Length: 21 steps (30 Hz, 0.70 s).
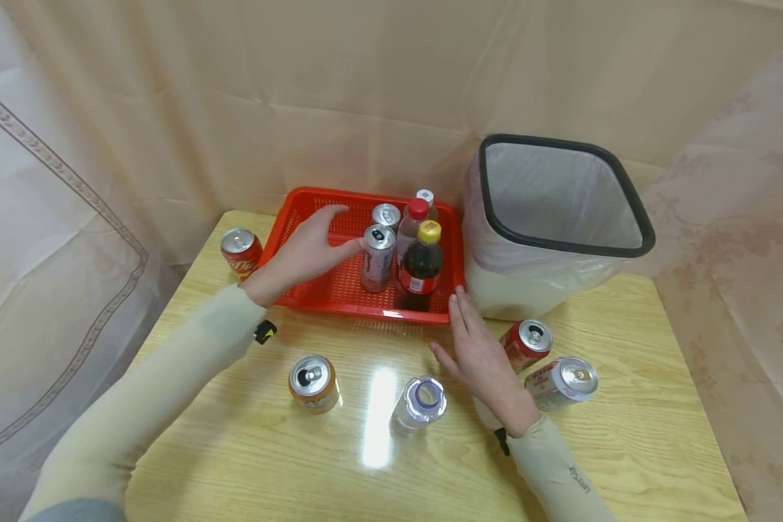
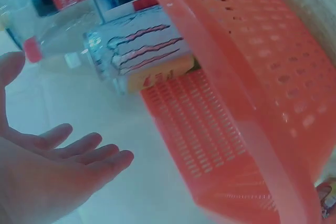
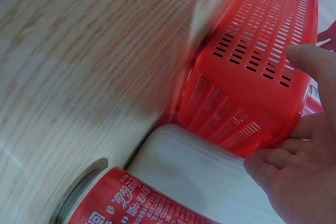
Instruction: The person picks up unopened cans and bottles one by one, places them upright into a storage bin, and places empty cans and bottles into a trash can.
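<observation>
– Left hand [image 1: 305, 250] hangs over the red basket [image 1: 326, 286], thumb and fingers spread apart!
– Thumb near that pale can [image 1: 377, 264], standing inside, just left of the bottles [image 1: 422, 259]!
– Right hand [image 1: 484, 360]?
– Fingers straight, touching the basket's near right corner!

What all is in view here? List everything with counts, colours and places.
Basket: 1, red, far side of table
Basket cans: 2, silver-topped, mid-basket
Basket bottles: 3, dark with yellow cap, clear with red cap, white-capped behind, right side
Bin: 1, whitish, black-rimmed, lined, right of basket
Red cans: 2, red, left of basket and before bin
Pale can: 1, whitish, right
Orange can: 1, orange, nearer side
Loose bottle: 1, clear, nearer side
Table: 1, wood-coloured, beneath
Cloth: beige behind, whitish left, pinkish right
Wrist straps: 2, black
Sleeves: 2, pale
Left hand: 1, over basket
Right hand: 1, at basket's near right corner
</observation>
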Available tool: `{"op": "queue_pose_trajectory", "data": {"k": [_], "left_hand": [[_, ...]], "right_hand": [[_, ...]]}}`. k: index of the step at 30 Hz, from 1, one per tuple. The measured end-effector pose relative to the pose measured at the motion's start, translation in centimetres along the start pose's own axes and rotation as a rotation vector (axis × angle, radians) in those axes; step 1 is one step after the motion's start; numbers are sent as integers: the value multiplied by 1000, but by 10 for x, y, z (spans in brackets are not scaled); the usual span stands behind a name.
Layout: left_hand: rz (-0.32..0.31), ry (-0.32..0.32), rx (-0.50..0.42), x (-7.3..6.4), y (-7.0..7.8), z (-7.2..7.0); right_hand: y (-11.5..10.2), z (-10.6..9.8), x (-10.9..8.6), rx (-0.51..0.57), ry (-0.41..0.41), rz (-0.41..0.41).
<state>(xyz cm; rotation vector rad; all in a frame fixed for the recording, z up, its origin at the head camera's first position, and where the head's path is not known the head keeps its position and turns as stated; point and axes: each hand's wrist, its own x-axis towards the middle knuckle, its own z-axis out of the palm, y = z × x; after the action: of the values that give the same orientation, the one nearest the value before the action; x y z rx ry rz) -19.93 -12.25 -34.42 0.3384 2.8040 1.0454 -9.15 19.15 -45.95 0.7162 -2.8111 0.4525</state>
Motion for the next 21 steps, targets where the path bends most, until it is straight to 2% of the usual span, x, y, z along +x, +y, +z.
{"op": "queue_pose_trajectory", "data": {"k": [9,12,19,21], "left_hand": [[75,174,-102,-24,-13,-16],[90,231,-163,-33,-18,-19],[200,408,-303,-50,-29,-26],[205,449,-341,-55,-32,-28]], "right_hand": [[0,0,1,0,4,-1],[-1,-1,1,-1,2,2],[-1,0,1,7,6,5],[0,0,1,8,3,7]]}}
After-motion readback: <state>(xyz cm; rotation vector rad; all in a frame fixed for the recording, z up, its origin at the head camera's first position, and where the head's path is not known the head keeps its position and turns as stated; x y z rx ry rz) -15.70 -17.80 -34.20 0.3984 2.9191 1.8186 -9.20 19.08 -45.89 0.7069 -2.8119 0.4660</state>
